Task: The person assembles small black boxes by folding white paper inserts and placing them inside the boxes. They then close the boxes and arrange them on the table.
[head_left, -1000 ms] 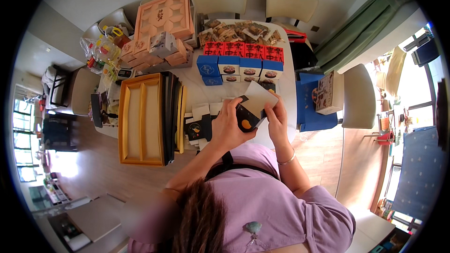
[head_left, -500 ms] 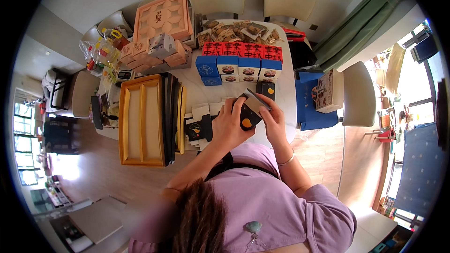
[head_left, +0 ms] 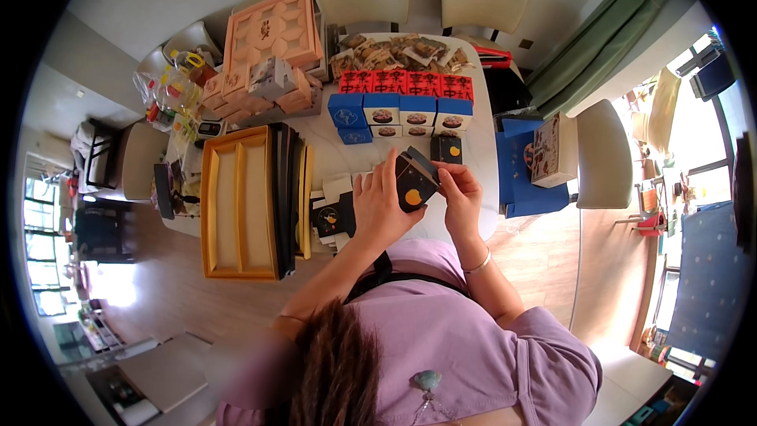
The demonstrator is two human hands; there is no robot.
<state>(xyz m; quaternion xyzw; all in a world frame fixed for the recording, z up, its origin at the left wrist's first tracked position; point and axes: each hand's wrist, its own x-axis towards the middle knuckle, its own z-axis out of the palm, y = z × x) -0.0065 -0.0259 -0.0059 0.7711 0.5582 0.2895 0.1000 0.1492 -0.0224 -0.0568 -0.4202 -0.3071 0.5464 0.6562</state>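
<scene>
A small black box (head_left: 412, 189) with a yellow round print is held above the table in front of my chest. My left hand (head_left: 380, 209) grips it from the left side, thumb along the near edge and fingers stretched up the far side. At its upper right edge, my right hand (head_left: 461, 196) pinches the box's dark end flap between thumb and fingers. Just beyond stands a second black box (head_left: 448, 150) of the same look. Flat black and white carton pieces (head_left: 331, 219) lie left of my left hand, partly covered by it.
Blue and white boxes (head_left: 382, 110) with red tops stand in rows on the white table (head_left: 481, 122). Behind them are small packets (head_left: 402, 54). Gold and black trays (head_left: 236, 205) stand to the left, near a stack of pink boxes (head_left: 272, 28). A blue bag (head_left: 524, 170) sits on the right.
The held box has turned slightly, and its grey flap now looks darker and lower. My left fingers have straightened along the box. My right hand has shifted a little to the right.
</scene>
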